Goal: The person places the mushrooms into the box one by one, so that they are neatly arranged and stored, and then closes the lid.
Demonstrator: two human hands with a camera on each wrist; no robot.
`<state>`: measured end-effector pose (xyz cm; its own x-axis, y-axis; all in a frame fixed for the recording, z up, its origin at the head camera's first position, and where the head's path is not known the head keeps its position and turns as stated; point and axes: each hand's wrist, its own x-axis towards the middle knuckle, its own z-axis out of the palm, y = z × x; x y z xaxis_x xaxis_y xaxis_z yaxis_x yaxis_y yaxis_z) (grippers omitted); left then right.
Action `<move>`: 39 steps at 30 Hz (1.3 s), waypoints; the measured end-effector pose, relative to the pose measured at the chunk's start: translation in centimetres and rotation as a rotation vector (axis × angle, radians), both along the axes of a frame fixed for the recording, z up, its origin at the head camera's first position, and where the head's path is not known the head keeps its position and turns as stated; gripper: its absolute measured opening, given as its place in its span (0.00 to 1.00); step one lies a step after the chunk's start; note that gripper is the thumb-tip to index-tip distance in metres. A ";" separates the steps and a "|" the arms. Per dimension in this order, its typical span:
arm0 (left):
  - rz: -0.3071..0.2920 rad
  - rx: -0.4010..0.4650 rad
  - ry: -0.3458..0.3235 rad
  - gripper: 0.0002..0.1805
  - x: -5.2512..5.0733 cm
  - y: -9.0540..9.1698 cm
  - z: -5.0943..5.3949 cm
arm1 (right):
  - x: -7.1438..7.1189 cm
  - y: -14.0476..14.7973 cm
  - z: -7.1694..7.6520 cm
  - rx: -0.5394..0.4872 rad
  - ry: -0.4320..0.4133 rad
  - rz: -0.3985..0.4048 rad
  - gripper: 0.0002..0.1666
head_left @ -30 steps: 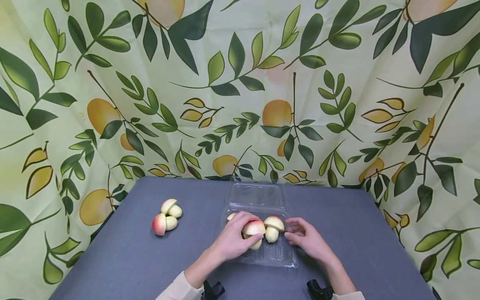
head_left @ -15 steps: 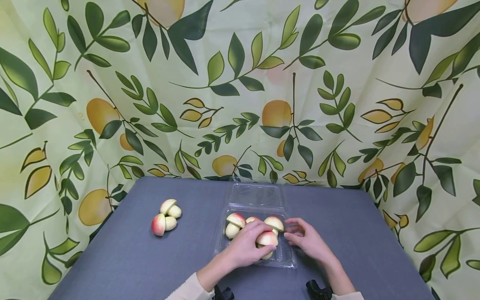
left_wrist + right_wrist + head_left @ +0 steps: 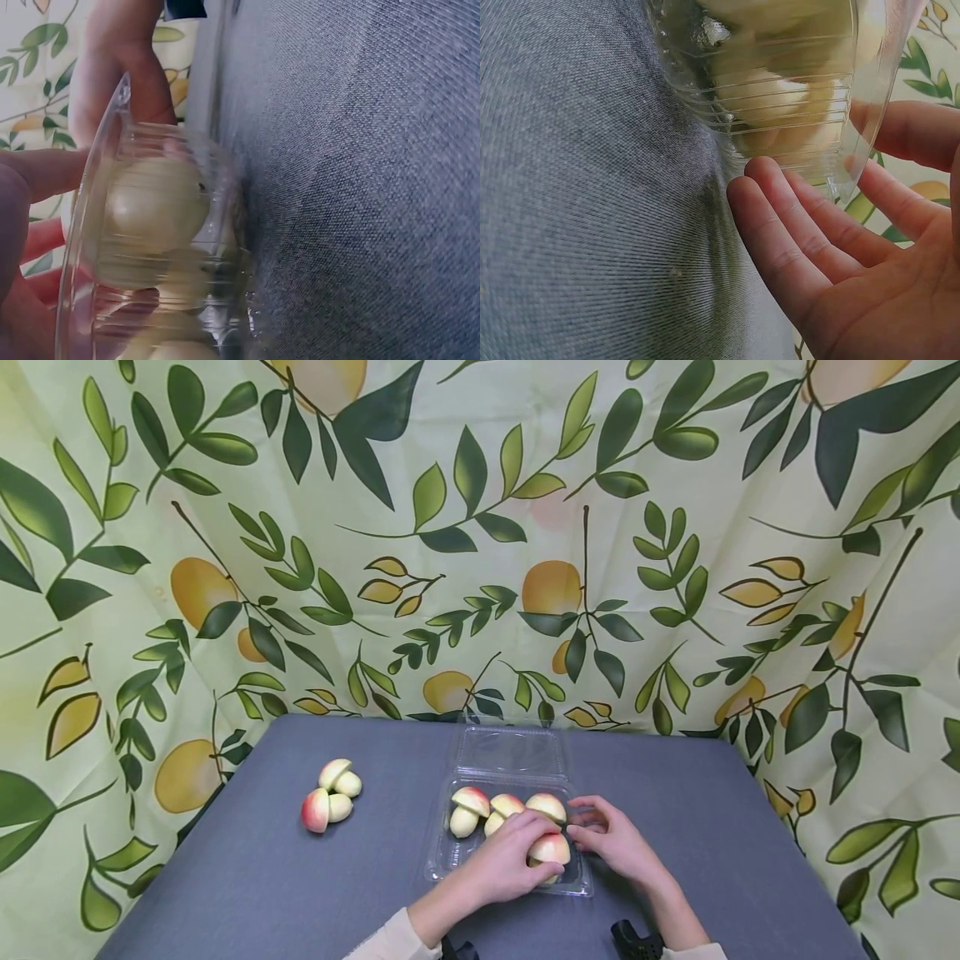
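My left hand (image 3: 504, 862) reaches over a clear plastic clamshell box (image 3: 448, 860) and grips a mushroom (image 3: 552, 848) with a pink-and-cream cap, low at the box's front right. The mushrooms look smooth, perhaps toys. Behind it, a back row holds a left mushroom (image 3: 469, 811), a middle one (image 3: 504, 810) partly covered by my hand, and a right one (image 3: 547, 807). My right hand (image 3: 621, 841) stays at the box's right side. In the right wrist view its fairly straight fingers (image 3: 780, 251) lie close against the ribbed wall; contact is hard to tell.
Two more mushrooms lie together on the left of the grey cloth-covered table (image 3: 390, 827): a rear one (image 3: 341, 777) and a front one (image 3: 324, 810). The box's lid (image 3: 512, 752) is folded back behind it. A leaf-and-fruit patterned curtain (image 3: 480, 560) encloses the table's back and sides.
My left hand has carried the gripped mushroom rightward and toward the front of the box, uncovering the left and middle mushrooms of the back row. My right hand has hardly moved.
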<state>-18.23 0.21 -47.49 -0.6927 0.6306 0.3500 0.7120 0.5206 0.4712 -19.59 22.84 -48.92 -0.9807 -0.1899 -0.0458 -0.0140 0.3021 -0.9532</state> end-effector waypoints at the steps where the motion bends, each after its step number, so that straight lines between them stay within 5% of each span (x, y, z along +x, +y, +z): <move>1: -0.002 -0.006 -0.005 0.22 0.0 0.1 -0.1 | 0.0 0.0 0.0 -0.001 0.000 0.001 0.29; 15: -0.030 -0.085 -0.036 0.25 0.0 -0.1 -0.2 | 0.0 -0.1 -0.1 -0.021 -0.008 0.017 0.28; 27: 0.022 -0.071 -0.063 0.18 0.1 -1.6 0.9 | 0.1 -0.1 -0.1 -0.025 -0.009 0.025 0.27; 39: 0.058 0.060 -0.051 0.12 0.0 -4.4 2.3 | -0.1 0.1 -0.1 -0.026 -0.001 0.021 0.27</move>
